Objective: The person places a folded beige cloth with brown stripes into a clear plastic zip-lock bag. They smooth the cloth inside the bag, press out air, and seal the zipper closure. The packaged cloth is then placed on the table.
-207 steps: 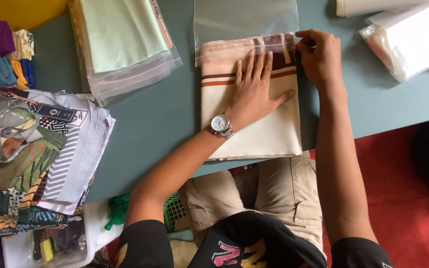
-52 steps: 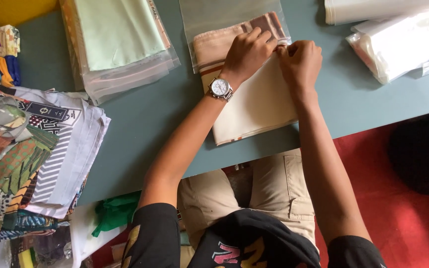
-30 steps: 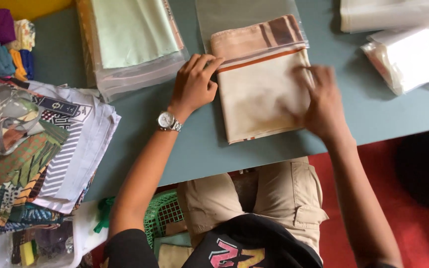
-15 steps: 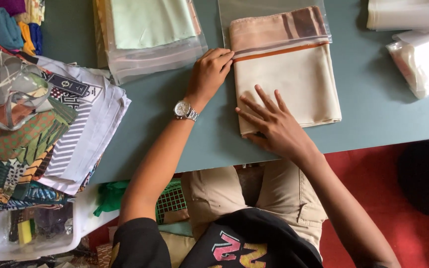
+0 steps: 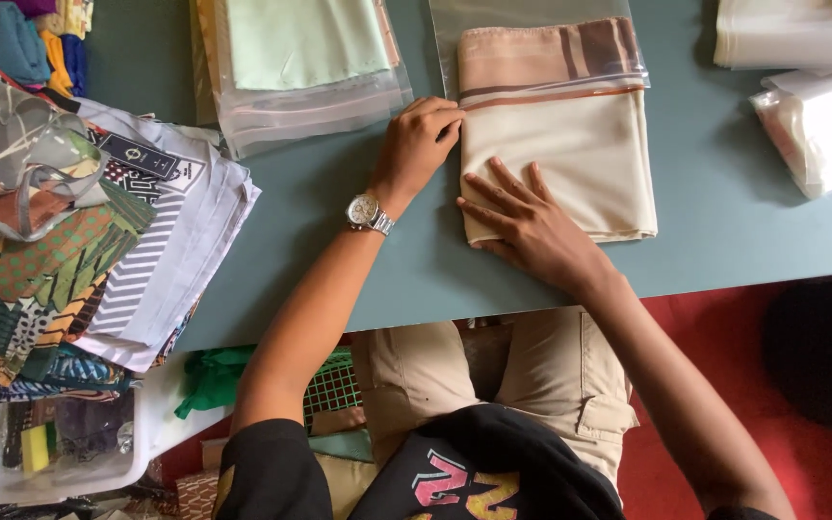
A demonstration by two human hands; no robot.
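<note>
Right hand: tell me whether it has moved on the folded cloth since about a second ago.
Yes. The right hand slid from the cream folded cloth's right side to its lower-left corner.

Stack of patterned fabrics [image 5: 69,231] at table's left edge. Bagged pale green cloth [image 5: 305,58] near top centre. White wrapped packs [image 5: 816,120] at right. Blue-grey table [image 5: 724,231]. Green mesh basket [image 5: 331,387] below table edge.

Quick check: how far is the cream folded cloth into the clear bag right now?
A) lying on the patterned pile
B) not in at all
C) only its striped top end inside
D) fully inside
C: the clear bag covers only the striped end of the cream cloth; the rest lies bare under the right hand.
</note>
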